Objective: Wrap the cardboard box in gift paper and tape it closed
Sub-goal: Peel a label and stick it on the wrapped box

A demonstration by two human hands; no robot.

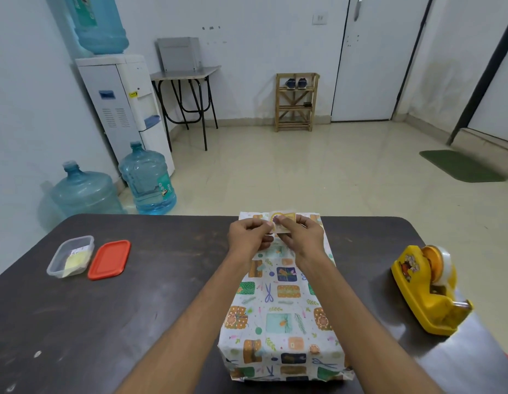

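A small thin strip (280, 223) was pinched between the left hand (247, 233) and right hand (302, 234) above the patterned paper-wrapped box (281, 311). Judged flimsy, it was best held by its ends.

Both arms outstretched, left hand (248, 233) and right hand (302, 234) close together, fingertips pinching one small piece (280, 221).

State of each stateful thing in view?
Gift-paper-wrapped cardboard box: covered, flat on dark table.
Clear rectangular plastic container: open, yellow slips inside.
Red plastic lid: off, beside container.
Yellow tape dispenser: upright, roll loaded.
Left hand, right hand: both pinch small yellow-printed piece over box's far end.
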